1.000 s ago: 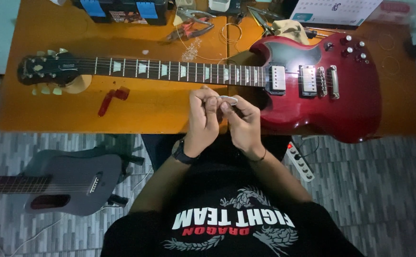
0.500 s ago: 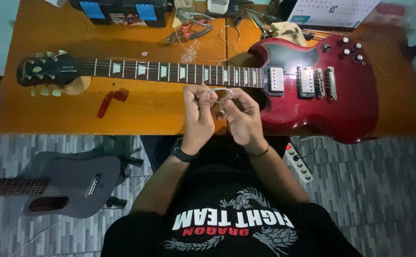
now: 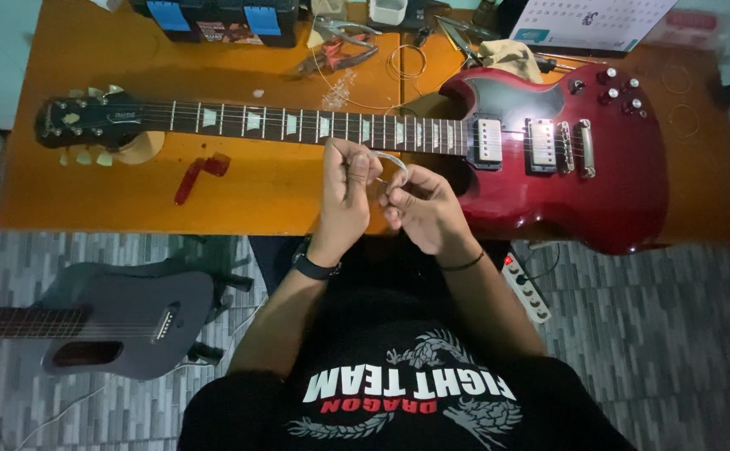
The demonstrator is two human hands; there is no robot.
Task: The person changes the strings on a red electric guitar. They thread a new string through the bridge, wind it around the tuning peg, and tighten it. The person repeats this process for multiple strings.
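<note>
A dark red electric guitar (image 3: 549, 175) lies flat on the orange table (image 3: 131, 192), its neck (image 3: 298, 127) running left to a black headstock (image 3: 81, 121). Just in front of the neck, my left hand (image 3: 344, 188) and my right hand (image 3: 419, 209) are together, both pinching a coiled guitar string (image 3: 390, 160) that arcs between the fingertips. A black watch sits on my left wrist, a thin band on my right.
A red string winder (image 3: 198, 174) lies on the table left of my hands. At the back are a black toolbox (image 3: 215, 18), pliers (image 3: 336, 50), loose string coils (image 3: 407, 60) and a cloth (image 3: 511, 54). A grey acoustic guitar (image 3: 114, 321) and a power strip (image 3: 525, 284) lie on the floor.
My hands have risen slightly toward the guitar neck and drawn apart a little, so the coiled string has opened into a wider loop between them.
</note>
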